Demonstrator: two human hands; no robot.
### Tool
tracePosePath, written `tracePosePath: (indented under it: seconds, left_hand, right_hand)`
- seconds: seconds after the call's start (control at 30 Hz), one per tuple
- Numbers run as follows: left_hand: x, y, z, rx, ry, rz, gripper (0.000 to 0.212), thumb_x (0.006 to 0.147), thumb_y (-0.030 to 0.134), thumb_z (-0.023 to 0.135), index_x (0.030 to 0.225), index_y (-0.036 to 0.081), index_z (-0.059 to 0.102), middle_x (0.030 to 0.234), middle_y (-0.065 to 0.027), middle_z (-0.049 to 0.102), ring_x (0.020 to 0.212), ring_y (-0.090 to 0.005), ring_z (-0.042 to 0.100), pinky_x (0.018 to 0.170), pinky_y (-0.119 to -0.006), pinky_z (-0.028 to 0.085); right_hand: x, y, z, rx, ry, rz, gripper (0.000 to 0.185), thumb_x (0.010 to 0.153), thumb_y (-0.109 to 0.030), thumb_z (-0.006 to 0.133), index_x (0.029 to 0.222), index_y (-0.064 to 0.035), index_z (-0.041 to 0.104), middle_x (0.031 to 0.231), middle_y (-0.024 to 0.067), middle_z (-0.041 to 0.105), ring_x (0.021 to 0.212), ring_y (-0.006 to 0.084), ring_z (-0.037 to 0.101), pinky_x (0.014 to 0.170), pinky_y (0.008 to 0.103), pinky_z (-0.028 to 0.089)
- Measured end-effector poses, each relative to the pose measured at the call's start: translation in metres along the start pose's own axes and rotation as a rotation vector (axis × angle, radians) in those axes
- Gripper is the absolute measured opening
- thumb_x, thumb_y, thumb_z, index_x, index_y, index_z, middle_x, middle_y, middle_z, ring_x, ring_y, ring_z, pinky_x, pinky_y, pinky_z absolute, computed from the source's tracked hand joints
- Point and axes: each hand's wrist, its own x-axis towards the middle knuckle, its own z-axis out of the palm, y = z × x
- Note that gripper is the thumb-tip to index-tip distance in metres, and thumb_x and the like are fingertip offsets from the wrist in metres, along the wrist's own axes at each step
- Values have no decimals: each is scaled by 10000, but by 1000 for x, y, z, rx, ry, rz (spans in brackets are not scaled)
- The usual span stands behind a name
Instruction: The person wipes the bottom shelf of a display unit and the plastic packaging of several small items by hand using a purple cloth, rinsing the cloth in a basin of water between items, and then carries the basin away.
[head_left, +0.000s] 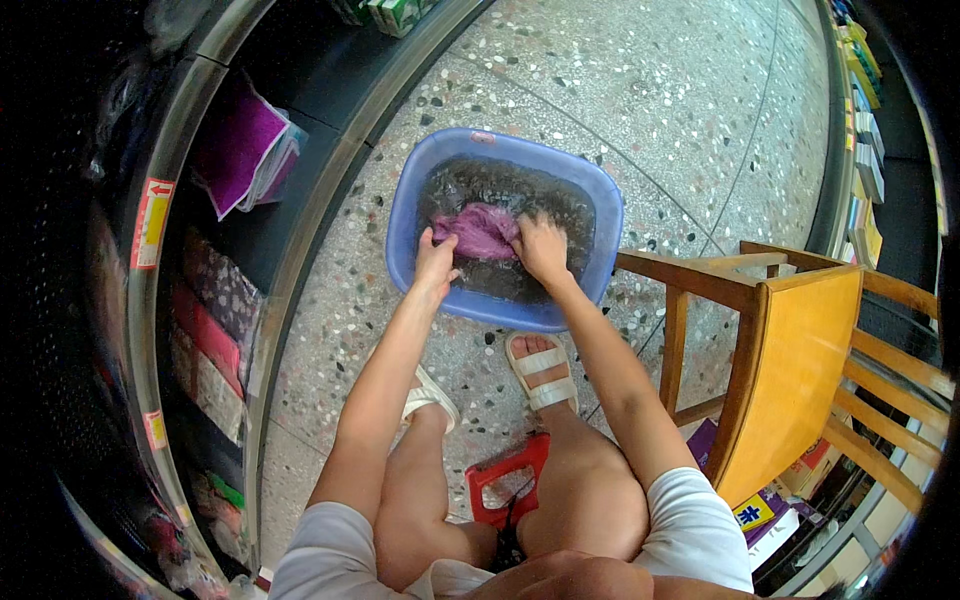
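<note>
A blue plastic basin with dark, murky water in it stands on the floor before me. At the middle of the water lies a wet, bunched purple cloth. My left hand grips the cloth's left end between thumb and fingers. Its right end is in my right hand, whose fingertips are blurred and partly hidden by the cloth and water. Both wrists reach in over the basin's near side.
Speckled terrazzo floor surrounds the basin. A wooden chair stands close at right. Store shelving with a purple package runs along the left, and another shelf with books at far right. A red plastic stool is beneath me.
</note>
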Motion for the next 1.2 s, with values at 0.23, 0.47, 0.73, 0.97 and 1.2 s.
tracePosePath:
  seconds: [0.23,0.47,0.73,0.97,1.2]
  left_hand:
    - [7,7,2,-322,-403,-207,440,843,435,544,1126,115,439,1084,-96,524,981,-304,533,823,-549,420]
    - [-3,16,14,-412,-503,-224,251,920,258,418,1009,61,545,916,-77,599,823,-192,600,744,-369,506]
    - [-37,10,38,-197,-296,65,392,927,403,385,1125,84,495,1080,-73,552,992,-156,549,824,-348,468]
    - [-32,13,18,-11,-342,-86,545,862,447,510,1253,103,352,1179,-111,480,1048,-264,527,825,-489,465]
    - [-27,13,13,-129,-684,-300,310,809,152,637,1061,27,508,983,-113,580,838,-196,610,625,-255,552]
  right_hand:
    - [1,-64,-42,656,137,-87,177,693,-128,552,826,-14,532,810,175,498,771,362,521,666,436,426]
    - [-17,-80,-66,1018,339,-153,181,756,-154,590,857,-28,510,938,93,494,871,225,495,781,322,401]
    - [6,-62,-38,2261,-376,438,274,877,-214,507,1077,-27,521,1064,120,589,954,193,571,841,346,466]
    - [10,-63,-57,2101,-360,318,246,775,-70,485,964,40,598,1042,161,608,939,234,587,860,348,455]
    - [29,-51,-58,1684,-724,163,271,812,-98,458,1004,49,582,932,152,631,853,205,608,791,290,475]
